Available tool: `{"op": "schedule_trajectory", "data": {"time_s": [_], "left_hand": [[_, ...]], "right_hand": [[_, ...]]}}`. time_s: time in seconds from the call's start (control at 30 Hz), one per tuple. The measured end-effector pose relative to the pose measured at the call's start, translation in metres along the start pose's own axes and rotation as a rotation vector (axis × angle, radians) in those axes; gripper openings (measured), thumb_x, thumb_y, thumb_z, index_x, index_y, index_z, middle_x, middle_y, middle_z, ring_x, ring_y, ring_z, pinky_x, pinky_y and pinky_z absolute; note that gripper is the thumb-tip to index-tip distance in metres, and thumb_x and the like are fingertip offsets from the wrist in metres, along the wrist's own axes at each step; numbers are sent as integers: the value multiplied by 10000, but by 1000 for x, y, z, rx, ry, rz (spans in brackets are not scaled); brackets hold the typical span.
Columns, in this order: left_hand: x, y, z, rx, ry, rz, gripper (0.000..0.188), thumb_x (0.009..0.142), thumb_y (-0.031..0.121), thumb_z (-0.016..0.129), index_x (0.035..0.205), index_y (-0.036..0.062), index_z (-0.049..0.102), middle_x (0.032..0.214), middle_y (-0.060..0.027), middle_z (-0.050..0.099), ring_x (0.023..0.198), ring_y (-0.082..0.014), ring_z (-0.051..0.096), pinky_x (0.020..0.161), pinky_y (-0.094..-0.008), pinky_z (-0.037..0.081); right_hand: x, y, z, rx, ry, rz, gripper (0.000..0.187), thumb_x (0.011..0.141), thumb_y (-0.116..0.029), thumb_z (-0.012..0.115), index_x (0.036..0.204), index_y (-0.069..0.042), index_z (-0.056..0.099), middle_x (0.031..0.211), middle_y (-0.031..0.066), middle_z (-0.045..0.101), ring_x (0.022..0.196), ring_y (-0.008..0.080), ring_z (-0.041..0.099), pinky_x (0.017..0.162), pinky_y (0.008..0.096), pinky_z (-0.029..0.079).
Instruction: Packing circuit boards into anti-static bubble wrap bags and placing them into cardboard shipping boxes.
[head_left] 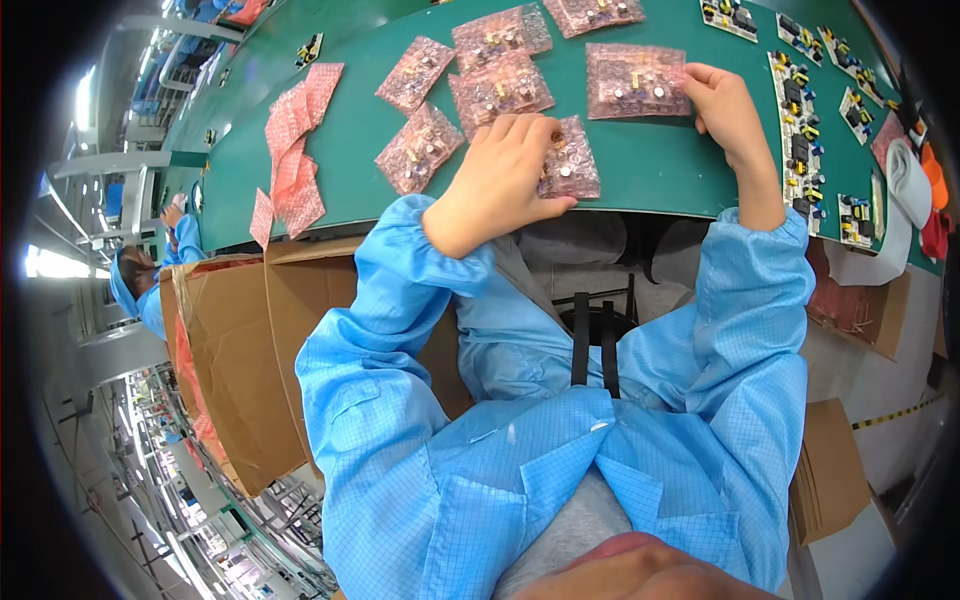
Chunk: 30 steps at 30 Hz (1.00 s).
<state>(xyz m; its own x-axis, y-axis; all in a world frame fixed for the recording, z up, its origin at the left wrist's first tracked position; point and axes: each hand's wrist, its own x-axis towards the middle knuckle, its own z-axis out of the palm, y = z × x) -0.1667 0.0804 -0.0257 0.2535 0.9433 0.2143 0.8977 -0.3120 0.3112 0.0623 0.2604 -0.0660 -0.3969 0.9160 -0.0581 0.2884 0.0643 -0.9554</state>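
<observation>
Pink bubble-wrap bags, each with a circuit board inside, lie on the green tabletop. My right hand (728,112) pinches the right edge of one bagged circuit board (636,84), which lies almost flat. Nearer to me, my left hand (505,180) is curled over the left part of another bagged board (572,162), fingers along its top and thumb at its lower edge. Beyond that hand are an overlapping pair of bags (500,92). To its left lie two more bags, an upper one (415,75) and a lower one (418,150).
Flat pink bubble bags (292,150) are piled at the left. Bare circuit boards (798,130) stand in a row at the right, beside a white roll (906,185). Open cardboard boxes (235,360) are below the table's left edge. Another person (150,275) is at far left.
</observation>
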Motion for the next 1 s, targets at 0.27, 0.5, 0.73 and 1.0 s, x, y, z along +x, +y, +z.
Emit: {"op": "schedule_trajectory", "data": {"time_s": [0.27, 0.5, 0.73, 1.0], "left_hand": [[-6, -6, -1, 22, -23, 14, 649, 695, 230, 804, 1233, 29, 501, 1106, -143, 571, 1043, -345, 544, 889, -437, 462], [-1, -2, -9, 3, -87, -7, 612, 729, 95, 735, 1289, 41, 493, 1162, -163, 565, 1074, -368, 537, 939, -437, 457], [-9, -16, -26, -20, 36, 5, 520, 751, 169, 738, 1217, 31, 554, 1147, -165, 602, 1068, -356, 566, 917, -419, 481], [-2, -152, -64, 109, 246, -408, 630, 776, 348, 774, 1244, -18, 563, 1221, -219, 614, 1146, -348, 590, 966, -409, 475]], "right_hand": [[0, -3, 20, -483, 52, -276, 299, 950, -254, 585, 1093, -5, 669, 803, 105, 693, 728, 193, 650, 687, 346, 499], [2, 11, 22, -338, 68, -287, 269, 953, -196, 561, 1093, 11, 661, 880, 100, 723, 731, 169, 662, 672, 325, 509], [12, 1, 27, -152, 18, -266, 286, 952, -178, 576, 1183, -14, 617, 957, 54, 734, 786, 100, 632, 722, 261, 497], [54, 12, 16, -96, 315, -244, 219, 947, -204, 600, 1086, -40, 640, 943, 31, 733, 881, 93, 640, 792, 248, 463]]}}
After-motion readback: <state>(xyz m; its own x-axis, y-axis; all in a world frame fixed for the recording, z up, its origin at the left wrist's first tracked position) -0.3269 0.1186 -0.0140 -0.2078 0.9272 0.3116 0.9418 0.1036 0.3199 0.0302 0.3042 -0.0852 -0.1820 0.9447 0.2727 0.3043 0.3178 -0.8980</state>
